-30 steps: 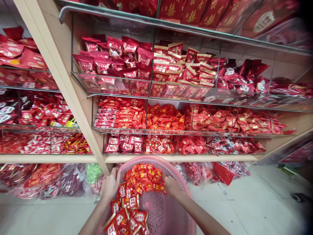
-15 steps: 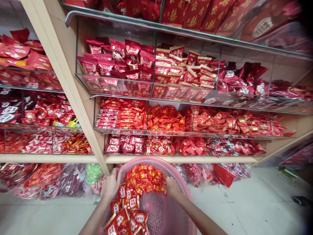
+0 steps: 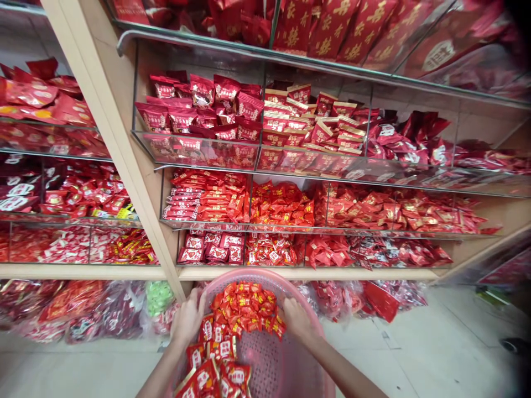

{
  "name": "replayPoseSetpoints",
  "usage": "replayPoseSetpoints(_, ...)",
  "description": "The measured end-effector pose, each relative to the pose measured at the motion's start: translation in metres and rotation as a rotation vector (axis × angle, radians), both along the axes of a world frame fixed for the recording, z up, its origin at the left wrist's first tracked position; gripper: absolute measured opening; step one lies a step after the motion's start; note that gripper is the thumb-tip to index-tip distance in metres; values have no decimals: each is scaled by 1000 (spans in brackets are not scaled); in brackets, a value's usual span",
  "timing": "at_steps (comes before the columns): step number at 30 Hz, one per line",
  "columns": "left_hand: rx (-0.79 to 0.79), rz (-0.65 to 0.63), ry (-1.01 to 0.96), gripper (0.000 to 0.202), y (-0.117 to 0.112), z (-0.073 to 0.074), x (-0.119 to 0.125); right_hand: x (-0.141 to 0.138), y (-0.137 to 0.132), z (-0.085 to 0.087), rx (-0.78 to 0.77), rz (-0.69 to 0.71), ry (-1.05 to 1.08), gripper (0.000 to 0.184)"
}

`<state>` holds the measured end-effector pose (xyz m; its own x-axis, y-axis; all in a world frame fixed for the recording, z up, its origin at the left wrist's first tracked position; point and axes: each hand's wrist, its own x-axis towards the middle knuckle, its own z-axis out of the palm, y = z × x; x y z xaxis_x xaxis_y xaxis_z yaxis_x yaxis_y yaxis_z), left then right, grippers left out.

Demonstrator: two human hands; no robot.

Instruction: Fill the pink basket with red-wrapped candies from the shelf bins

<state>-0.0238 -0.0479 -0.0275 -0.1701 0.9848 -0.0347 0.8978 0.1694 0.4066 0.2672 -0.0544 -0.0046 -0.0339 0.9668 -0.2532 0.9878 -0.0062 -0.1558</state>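
Observation:
A pink plastic basket (image 3: 274, 359) sits low in front of me, holding a heap of small red and gold candy packets (image 3: 244, 307) at its far side and larger red packets (image 3: 213, 370) nearer me. My left hand (image 3: 188, 318) curls over the basket's left rim beside the heap. My right hand (image 3: 296, 318) rests with bent fingers against the heap's right side, just inside the rim. Whether its fingers grip any packets is hidden.
Tiered glass-fronted shelves (image 3: 290, 166) full of red sweet packets rise straight ahead, split by a slanted wooden post (image 3: 120, 155). Clear bags of sweets (image 3: 83, 309) lie on the pale tiled floor (image 3: 435, 342) under the lowest shelf, with one green bag (image 3: 160, 296).
The view has tipped slightly upward, so shelves and basket sit lower in frame. Both hands stay at the basket, the right one shifted a little toward the heap.

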Motion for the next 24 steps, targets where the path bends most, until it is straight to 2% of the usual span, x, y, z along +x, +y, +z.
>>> replayPoseSetpoints(3, -4, 6, 7, 44, 0, -1, -1, 8, 10, 39, 131, 35, 75, 23)
replayPoseSetpoints(7, 7, -2, -12, 44, 1, -1, -1, 17, 32, 117, 313, 66, 174, 21)
replayPoseSetpoints(9, 3, -1, -21, 44, 0, 0, -1, 22, 45, 156, 430, 66, 150, 22)
replayPoseSetpoints(11, -7, 4, -21, 43, 0, 1, -1, 28, 59, 189, 534, -16, 31, 24)
replayPoseSetpoints(13, -10, 6, -15, 43, 0, 1, -1, 34, 75, 211, 585, -145, -127, 26)
replayPoseSetpoints(15, -3, 0, -9, 43, 0, 1, -1, 38, 89, 224, 565, -217, -249, 27)
replayPoseSetpoints(17, -2, 0, 0, 43, 0, 1, -1, 39, 101, 228, 519, -213, -310, 24)
replayPoseSetpoints(24, -7, -9, 33, 45, -1, 1, -1, 36, 121, 225, 436, -235, -298, 29)
